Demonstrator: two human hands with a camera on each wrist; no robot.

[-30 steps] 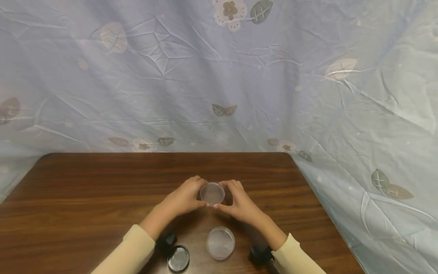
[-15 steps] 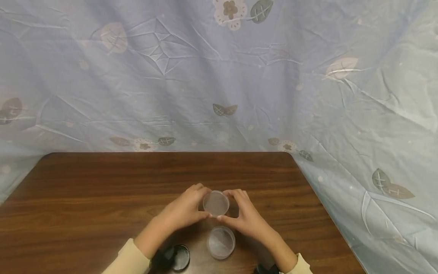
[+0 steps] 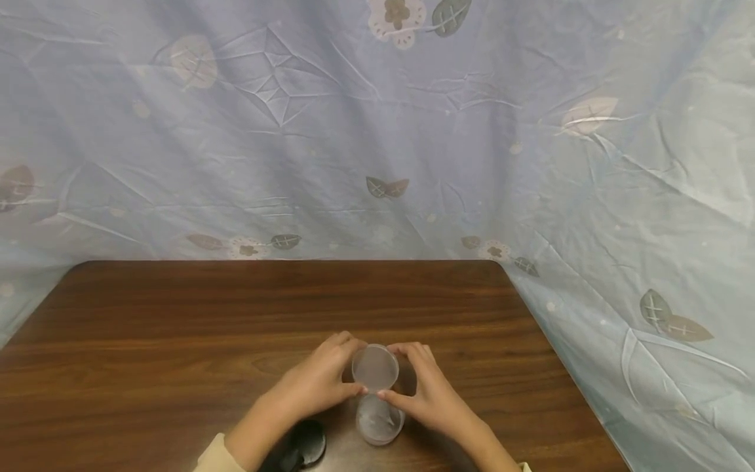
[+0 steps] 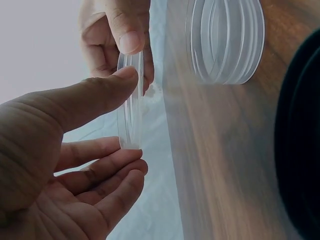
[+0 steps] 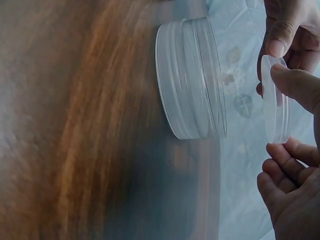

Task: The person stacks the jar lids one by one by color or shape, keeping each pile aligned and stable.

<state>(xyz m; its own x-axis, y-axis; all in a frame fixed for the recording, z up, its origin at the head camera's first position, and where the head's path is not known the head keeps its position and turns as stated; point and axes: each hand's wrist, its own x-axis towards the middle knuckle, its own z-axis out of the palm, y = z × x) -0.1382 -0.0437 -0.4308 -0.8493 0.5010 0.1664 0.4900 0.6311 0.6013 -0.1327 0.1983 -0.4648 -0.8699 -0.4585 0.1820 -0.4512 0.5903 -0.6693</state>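
Note:
A shallow clear plastic lid [image 3: 375, 368] is raised above the table, pinched from both sides between my two hands. My left hand [image 3: 321, 375] grips its left rim, thumb [image 4: 107, 92] on the near side and fingers on the far side. On the opposite rim my right hand [image 3: 427, 387] holds it the same way. Just below and nearer to me stands a round clear plastic container [image 3: 379, 423] with ridged walls, its far edge partly hidden by the lid and thumbs. In the right wrist view a gap separates the lid from the container [image 5: 190, 80].
A round black disc with a glossy top [image 3: 312, 442] lies on the brown wooden table [image 3: 177, 341], partly behind my left wrist. A patterned pale cloth [image 3: 330, 131] hangs along the table's back and right edges.
Both hands have drawn the lid toward me and slightly right, so it now overlaps the container's far edge in the head view. The container has stayed in place.

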